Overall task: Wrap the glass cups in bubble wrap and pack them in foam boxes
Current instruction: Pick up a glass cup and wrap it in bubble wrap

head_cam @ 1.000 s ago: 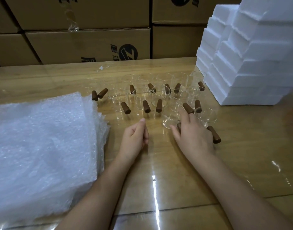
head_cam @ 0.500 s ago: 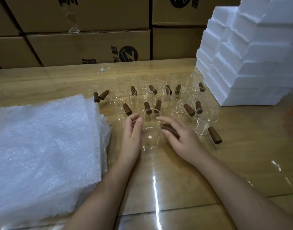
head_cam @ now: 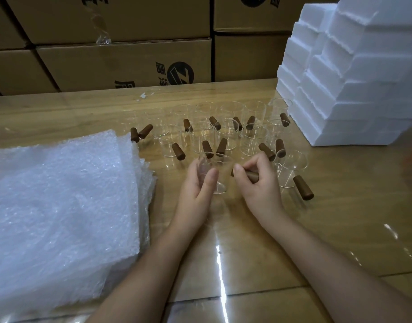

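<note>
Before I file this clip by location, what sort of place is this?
Probably a warehouse packing bench: stacked cardboard cartons behind, bubble wrap sheets, foam boxes and rows of glass cups.

Bubble wrap (head_cam: 60,210) left, foam boxes (head_cam: 354,80) right

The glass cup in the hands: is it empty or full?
Empty. The glass cup is clear throughout; the table shows through it. The left hand holds its wall, the right hand its brown handle.

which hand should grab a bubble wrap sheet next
Left. The left hand is nearer the bubble wrap stack, while the right hand grips the cup by its brown handle and could likely hold it alone.
</note>
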### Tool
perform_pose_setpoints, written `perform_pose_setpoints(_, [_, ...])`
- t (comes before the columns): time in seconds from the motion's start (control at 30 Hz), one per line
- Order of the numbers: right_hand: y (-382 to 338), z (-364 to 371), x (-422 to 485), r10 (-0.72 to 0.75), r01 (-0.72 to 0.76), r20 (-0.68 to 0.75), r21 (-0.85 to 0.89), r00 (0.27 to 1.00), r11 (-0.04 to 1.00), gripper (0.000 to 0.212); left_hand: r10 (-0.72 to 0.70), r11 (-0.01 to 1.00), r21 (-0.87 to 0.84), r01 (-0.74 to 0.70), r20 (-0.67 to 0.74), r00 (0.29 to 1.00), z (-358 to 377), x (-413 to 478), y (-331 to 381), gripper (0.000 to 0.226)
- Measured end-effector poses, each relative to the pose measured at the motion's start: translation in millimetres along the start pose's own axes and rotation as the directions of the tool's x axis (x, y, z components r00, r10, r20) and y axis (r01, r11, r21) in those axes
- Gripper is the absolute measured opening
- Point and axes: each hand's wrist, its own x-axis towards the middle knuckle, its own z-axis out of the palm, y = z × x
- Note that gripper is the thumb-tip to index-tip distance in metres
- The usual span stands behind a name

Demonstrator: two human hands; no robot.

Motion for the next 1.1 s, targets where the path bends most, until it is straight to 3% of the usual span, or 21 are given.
perform_pose_setpoints(0.07, [-0.9, 1.5, 2.9, 0.124, -0.124, 0.002, 0.059, 0.992, 0.991, 0.02, 0.042, 0.997, 0.063, -0.042, -0.012, 0.999, 0.1, -1.5, 1.3, 0.055])
perform_pose_setpoints(0.13, [-2.1, 1.7, 4.8, 0.295, -0.31, 0.104, 0.192, 0.95, 0.931, 0.028, 0.07, 0.993, 0.096, -0.068, -0.02, 0.997, 0.4, -2.2, 1.8, 0.062])
perform_pose_setpoints(0.23, [-2.3, -3.2, 11.1, 0.528, -0.628, 0.345, 0.34, 0.776, 0.7, 0.036, 0.088, 0.991, 0.106, -0.084, -0.029, 0.996, -0.9, -3.6, 2.6, 0.066])
perform_pose_setpoints(0.33, [-2.9, -12.0, 18.9, 0.539, -0.752, 0.543, 0.323, 0.644, 0.574, 0.035, 0.111, 0.994, 0.016, -0.111, -0.01, 0.994, -1.6, -4.3, 6.7, 0.058])
perform_pose_setpoints(0.43, [-3.5, -18.5, 19.8, 0.497, -0.763, 0.634, 0.246, 0.593, 0.597, 0.042, 0.091, 0.995, -0.045, -0.091, -0.012, 0.996, -3.2, -4.4, 8.6, 0.058])
perform_pose_setpoints(0.53, [-5.8, -12.2, 13.0, 0.511, -0.692, 0.555, 0.174, 0.656, 0.7, 0.045, -0.002, 0.997, -0.076, 0.0, -0.029, 1.0, -5.7, -1.5, 6.6, 0.055])
perform_pose_setpoints(0.6, [-6.0, -5.4, 7.6, 0.503, -0.566, 0.396, 0.053, 0.768, 0.823, 0.049, -0.066, 0.993, -0.1, 0.063, -0.033, 0.997, -5.8, 1.2, 5.2, 0.051])
perform_pose_setpoints(0.67, [-3.4, -2.8, 4.9, 0.385, -0.36, 0.24, -0.142, 0.891, 0.922, 0.048, -0.109, 0.99, -0.094, 0.106, -0.03, 0.994, -4.3, 3.5, 3.8, 0.05])
perform_pose_setpoints(0.77, [0.7, -5.3, 3.0, 0.156, -0.105, 0.135, -0.324, 0.979, 0.94, 0.04, -0.172, 0.981, -0.093, 0.17, -0.018, 0.985, -1.3, 5.2, 2.9, 0.057])
perform_pose_setpoints(0.9, [-4.0, -3.5, 2.1, -0.159, 0.188, 0.108, -0.359, 0.981, 0.914, 0.027, -0.196, 0.975, -0.108, 0.194, -0.008, 0.981, -1.9, 6.4, 3.3, 0.048])
perform_pose_setpoints(1.1, [-4.5, -3.1, 1.8, -0.329, 0.341, 0.099, -0.375, 0.939, 0.862, 0.025, -0.178, 0.969, -0.17, 0.178, 0.017, 0.984, -2.6, 6.4, 2.8, 0.046])
